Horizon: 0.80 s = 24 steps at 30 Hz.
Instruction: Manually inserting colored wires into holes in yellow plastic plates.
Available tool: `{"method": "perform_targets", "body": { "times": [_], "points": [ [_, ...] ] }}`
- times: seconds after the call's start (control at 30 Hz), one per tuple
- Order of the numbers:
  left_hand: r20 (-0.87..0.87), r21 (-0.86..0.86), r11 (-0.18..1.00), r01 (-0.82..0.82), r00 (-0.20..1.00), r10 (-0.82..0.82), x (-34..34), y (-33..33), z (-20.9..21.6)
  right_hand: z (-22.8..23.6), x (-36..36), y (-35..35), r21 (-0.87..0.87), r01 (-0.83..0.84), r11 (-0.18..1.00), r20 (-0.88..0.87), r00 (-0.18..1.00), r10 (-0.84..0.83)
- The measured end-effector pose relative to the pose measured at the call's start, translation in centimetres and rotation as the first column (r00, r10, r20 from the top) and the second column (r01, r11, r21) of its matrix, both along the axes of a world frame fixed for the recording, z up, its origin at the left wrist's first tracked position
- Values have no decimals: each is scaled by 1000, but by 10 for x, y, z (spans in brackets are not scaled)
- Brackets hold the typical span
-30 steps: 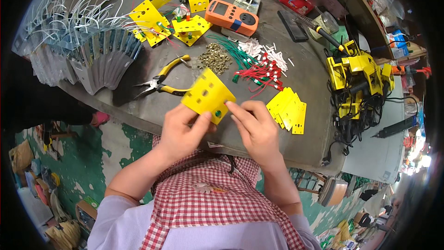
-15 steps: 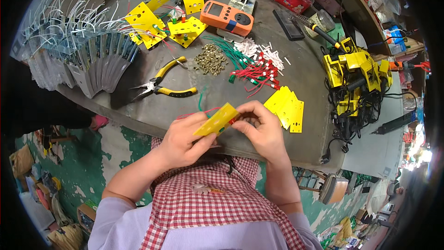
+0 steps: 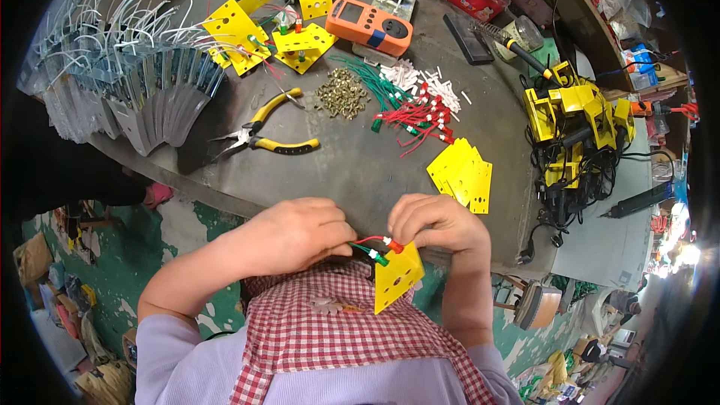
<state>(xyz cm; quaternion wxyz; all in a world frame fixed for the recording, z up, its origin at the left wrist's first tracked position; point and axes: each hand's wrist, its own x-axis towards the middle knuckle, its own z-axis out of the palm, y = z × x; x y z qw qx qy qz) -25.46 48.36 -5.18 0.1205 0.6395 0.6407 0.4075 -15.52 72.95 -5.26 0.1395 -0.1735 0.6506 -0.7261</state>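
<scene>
Close to my body, my right hand point(image 3: 444, 226) is closed on the upper edge of a small yellow plate point(image 3: 396, 285) with holes in it. A red indicator light point(image 3: 395, 247) and a green indicator light point(image 3: 381, 259) sit at the plate's upper left edge, their backs facing left. A red wire point(image 3: 369, 238) and a green wire run from them to my left hand point(image 3: 304, 234). Its fingers are pinched on the wires, whose far ends are hidden. More yellow plates point(image 3: 466, 176) lie in a loose stack beyond my right hand.
Yellow-handled pliers point(image 3: 262, 139), a heap of brass fittings point(image 3: 341, 95), red wired lights point(image 3: 420, 118) and white sleeves point(image 3: 427, 79) lie on the bench. Behind stands an orange meter point(image 3: 367, 26). Yellow cased units with black cables point(image 3: 577, 127) crowd the right; grey metal parts point(image 3: 157, 97) the left.
The plate has come down toward my body and turned, so its lights' wired backs now show. My left hand has moved from the plate to the wires; my right hand now holds the plate.
</scene>
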Motion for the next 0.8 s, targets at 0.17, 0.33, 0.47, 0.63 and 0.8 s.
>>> {"method": "perform_targets", "body": {
  "times": [0.17, 0.33, 0.47, 0.63, 0.8],
  "points": [
    [-221, -126, 982, -142, 969, 112, 7, 3, 3, 5, -13, -27, 391, -8, 920, -74, 996, 40],
    [-159, -86, 965, -249, 959, 233, 4, -8, 10, 4, -11, -59, 590, 112, 799, -158, 987, -21],
    [-30, -207, 976, -61, 998, 55, 7, -35, 3, 5, -15, -53, 622, 73, 780, -319, 933, 167],
    [49, -105, 994, -17, 999, 23, 0, -52, 14, 31, -53, -62, 623, -218, 751, -275, 838, 471],
    [52, -149, 901, -407, 907, 419, -9, -78, 19, 44, -103, -91, 657, -66, 751, -440, 775, 453]
  ]
}}
